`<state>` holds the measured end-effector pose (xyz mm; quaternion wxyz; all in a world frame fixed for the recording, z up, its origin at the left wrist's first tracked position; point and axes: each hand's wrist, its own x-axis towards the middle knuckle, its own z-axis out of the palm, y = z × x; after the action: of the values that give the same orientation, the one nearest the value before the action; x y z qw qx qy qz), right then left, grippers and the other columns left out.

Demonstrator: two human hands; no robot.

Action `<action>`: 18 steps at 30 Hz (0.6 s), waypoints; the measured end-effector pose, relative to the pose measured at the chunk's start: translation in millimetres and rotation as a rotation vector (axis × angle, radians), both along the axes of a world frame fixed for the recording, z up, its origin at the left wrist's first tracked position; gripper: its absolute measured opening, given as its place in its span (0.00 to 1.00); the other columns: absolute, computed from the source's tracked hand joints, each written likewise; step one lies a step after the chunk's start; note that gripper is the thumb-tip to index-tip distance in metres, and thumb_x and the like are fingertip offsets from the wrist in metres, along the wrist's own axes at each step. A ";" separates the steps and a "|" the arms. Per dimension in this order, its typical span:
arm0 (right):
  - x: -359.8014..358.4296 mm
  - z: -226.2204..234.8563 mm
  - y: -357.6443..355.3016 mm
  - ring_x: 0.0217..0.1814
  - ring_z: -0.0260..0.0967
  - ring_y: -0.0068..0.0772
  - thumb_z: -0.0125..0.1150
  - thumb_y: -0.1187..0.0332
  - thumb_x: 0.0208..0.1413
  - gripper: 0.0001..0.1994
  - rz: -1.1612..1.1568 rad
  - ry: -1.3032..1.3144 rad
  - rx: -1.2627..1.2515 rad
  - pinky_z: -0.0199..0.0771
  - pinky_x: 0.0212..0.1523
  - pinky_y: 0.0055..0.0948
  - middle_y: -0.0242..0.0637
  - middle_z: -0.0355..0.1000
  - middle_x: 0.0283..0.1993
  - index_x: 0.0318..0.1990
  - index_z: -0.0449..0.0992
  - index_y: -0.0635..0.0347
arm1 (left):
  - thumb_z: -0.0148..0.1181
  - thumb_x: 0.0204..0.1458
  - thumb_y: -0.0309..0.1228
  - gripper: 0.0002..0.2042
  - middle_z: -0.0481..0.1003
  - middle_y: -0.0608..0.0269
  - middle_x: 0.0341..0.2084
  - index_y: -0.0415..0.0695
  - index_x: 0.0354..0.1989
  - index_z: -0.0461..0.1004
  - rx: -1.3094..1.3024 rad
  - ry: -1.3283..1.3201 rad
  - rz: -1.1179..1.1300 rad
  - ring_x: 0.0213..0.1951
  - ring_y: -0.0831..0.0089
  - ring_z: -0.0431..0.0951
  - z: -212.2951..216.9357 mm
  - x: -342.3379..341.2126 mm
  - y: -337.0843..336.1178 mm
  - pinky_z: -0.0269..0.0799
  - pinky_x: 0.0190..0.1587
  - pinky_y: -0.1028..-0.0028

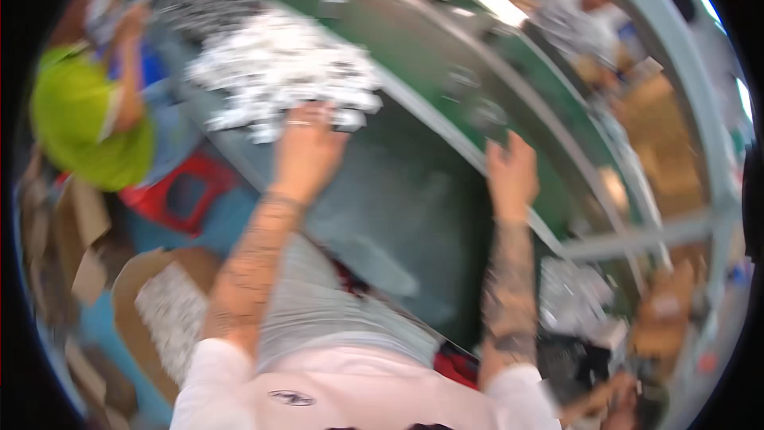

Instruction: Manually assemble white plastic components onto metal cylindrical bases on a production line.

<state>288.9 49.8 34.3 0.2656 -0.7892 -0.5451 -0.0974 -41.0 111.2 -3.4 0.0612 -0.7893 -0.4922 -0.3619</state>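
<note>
A broad heap of small white pieces (286, 60), too blurred to name, lies on the dark work table (398, 215). My left hand (309, 151) reaches to the heap's near edge. Its fingertips blur into the white pieces, so I cannot see whether they grip one. Over the table's far rim, beside the green conveyor belt (414, 84), is my right hand (513, 171). Its thumb and forefinger stand apart. Just past those fingertips, a small greyish, see-through piece (488, 114) shows on the belt, apparently not held.
Grey pieces (215, 6) lie behind the white heap. A person in a yellow-green shirt (91, 123) sits at the left by a red stool (179, 195). A cardboard box of white pieces (171, 314) stands at lower left. Clear plastic bags (573, 295) lie right of my right forearm.
</note>
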 end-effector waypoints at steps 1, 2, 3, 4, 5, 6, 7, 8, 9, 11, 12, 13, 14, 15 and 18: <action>12.6 -1.2 6.7 0.54 0.71 0.52 0.59 0.54 0.58 0.26 -0.078 -0.085 -0.153 0.73 0.51 0.47 0.50 0.70 0.54 0.60 0.67 0.56 | 0.62 0.52 0.34 0.21 0.73 0.43 0.49 0.38 0.54 0.72 -0.139 -0.021 0.132 0.48 0.46 0.73 -3.8 -6.9 1.6 0.70 0.52 0.54; 41.5 -24.3 17.2 0.52 0.71 0.55 0.58 0.54 0.59 0.23 -0.105 -0.104 -0.192 0.73 0.49 0.50 0.54 0.69 0.55 0.57 0.67 0.56 | 0.62 0.54 0.35 0.21 0.73 0.46 0.50 0.43 0.55 0.73 -0.103 0.045 0.159 0.48 0.47 0.73 -5.5 -1.3 4.2 0.70 0.51 0.55; 52.0 -51.7 20.8 0.50 0.71 0.58 0.57 0.55 0.59 0.22 -0.043 -0.150 -0.054 0.72 0.49 0.53 0.54 0.70 0.52 0.55 0.66 0.57 | 0.61 0.54 0.35 0.18 0.73 0.49 0.49 0.48 0.53 0.74 -0.109 0.061 0.159 0.47 0.48 0.73 -12.0 -9.1 6.2 0.71 0.49 0.56; 58.6 -64.5 23.8 0.48 0.71 0.60 0.56 0.55 0.59 0.20 0.036 -0.196 0.081 0.71 0.49 0.56 0.53 0.71 0.50 0.52 0.65 0.59 | 0.60 0.55 0.32 0.12 0.73 0.52 0.46 0.49 0.48 0.75 -0.087 -0.005 0.146 0.45 0.49 0.73 -21.9 -12.2 12.2 0.71 0.46 0.56; 71.2 -55.9 27.8 0.48 0.71 0.60 0.56 0.55 0.59 0.20 0.020 -0.202 0.089 0.71 0.49 0.56 0.53 0.71 0.50 0.52 0.65 0.59 | 0.58 0.55 0.28 0.07 0.73 0.53 0.43 0.47 0.42 0.74 -0.084 -0.082 0.118 0.43 0.49 0.72 -32.5 -14.3 17.3 0.70 0.45 0.55; 98.4 -33.7 28.9 0.49 0.70 0.61 0.55 0.54 0.60 0.21 0.029 -0.110 0.048 0.70 0.49 0.58 0.53 0.71 0.50 0.52 0.66 0.61 | 0.58 0.55 0.28 0.07 0.73 0.53 0.43 0.47 0.42 0.74 -0.075 -0.096 0.102 0.43 0.49 0.72 -34.0 -3.8 20.9 0.70 0.45 0.55; 114.4 -19.9 27.2 0.50 0.70 0.61 0.54 0.53 0.60 0.23 0.052 -0.001 0.011 0.68 0.50 0.59 0.53 0.72 0.49 0.52 0.67 0.63 | 0.58 0.55 0.27 0.06 0.73 0.53 0.42 0.46 0.40 0.74 -0.083 -0.139 0.077 0.43 0.49 0.72 -35.3 -2.3 22.2 0.69 0.45 0.56; 108.7 -0.7 14.1 0.50 0.70 0.61 0.52 0.49 0.61 0.25 -0.228 -0.142 0.075 0.68 0.48 0.59 0.56 0.74 0.46 0.49 0.70 0.66 | 0.57 0.55 0.25 0.05 0.73 0.54 0.41 0.45 0.39 0.73 -0.097 -0.179 0.073 0.43 0.49 0.71 -39.7 -7.3 20.0 0.68 0.46 0.56; 132.7 3.3 -0.4 0.50 0.71 0.60 0.54 0.47 0.59 0.26 -0.422 -0.381 0.185 0.69 0.47 0.58 0.55 0.74 0.48 0.48 0.72 0.65 | 0.57 0.54 0.24 0.04 0.73 0.52 0.40 0.43 0.38 0.72 -0.102 -0.213 0.030 0.43 0.48 0.70 -34.2 -2.1 18.5 0.67 0.46 0.56; 166.1 6.7 -24.5 0.52 0.71 0.58 0.60 0.49 0.53 0.26 -0.679 -0.429 -0.059 0.70 0.50 0.54 0.50 0.74 0.51 0.49 0.75 0.65 | 0.60 0.52 0.23 0.06 0.73 0.51 0.39 0.43 0.38 0.72 -0.126 -0.265 0.005 0.43 0.49 0.71 -34.0 -6.0 13.1 0.68 0.45 0.57; 202.5 -7.8 -39.8 0.54 0.71 0.59 0.60 0.56 0.51 0.23 -0.776 -0.423 -0.167 0.70 0.51 0.55 0.52 0.73 0.53 0.50 0.76 0.63 | 0.61 0.51 0.23 0.08 0.73 0.51 0.39 0.43 0.39 0.72 -0.139 -0.291 -0.024 0.43 0.50 0.72 -31.9 -0.3 14.3 0.69 0.45 0.58; 210.5 -16.8 -48.2 0.54 0.70 0.58 0.59 0.58 0.52 0.21 -0.783 -0.218 -0.298 0.71 0.52 0.53 0.55 0.70 0.55 0.50 0.75 0.62 | 0.63 0.50 0.24 0.11 0.73 0.51 0.39 0.42 0.42 0.71 -0.167 -0.319 -0.026 0.41 0.50 0.73 -30.5 -3.6 10.5 0.70 0.43 0.59; 214.7 -21.0 -56.1 0.54 0.69 0.58 0.58 0.61 0.53 0.19 -0.777 -0.024 -0.418 0.71 0.54 0.52 0.57 0.66 0.58 0.49 0.74 0.61 | 0.65 0.49 0.25 0.16 0.73 0.50 0.40 0.42 0.46 0.70 -0.149 -0.354 0.012 0.40 0.51 0.75 -30.4 -7.0 5.8 0.72 0.42 0.60; 246.1 -34.8 -71.0 0.53 0.70 0.58 0.59 0.62 0.53 0.17 -0.730 0.016 -0.414 0.71 0.54 0.52 0.57 0.66 0.58 0.48 0.74 0.61 | 0.65 0.48 0.26 0.18 0.73 0.49 0.40 0.42 0.48 0.70 -0.174 -0.413 0.012 0.40 0.50 0.75 -25.1 1.9 5.7 0.72 0.43 0.60; 244.5 -56.2 -71.9 0.49 0.71 0.54 0.63 0.63 0.53 0.16 -0.507 0.033 -0.273 0.71 0.52 0.52 0.54 0.68 0.55 0.45 0.74 0.63 | 0.67 0.48 0.27 0.20 0.73 0.50 0.39 0.40 0.50 0.71 -0.138 -0.405 0.053 0.38 0.55 0.77 -28.0 -4.4 9.1 0.73 0.42 0.63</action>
<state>533.4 -22.0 -21.9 0.1330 -0.9302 -0.3341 -0.0734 -45.4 120.4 -31.4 -0.0836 -0.6896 -0.5388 -0.4765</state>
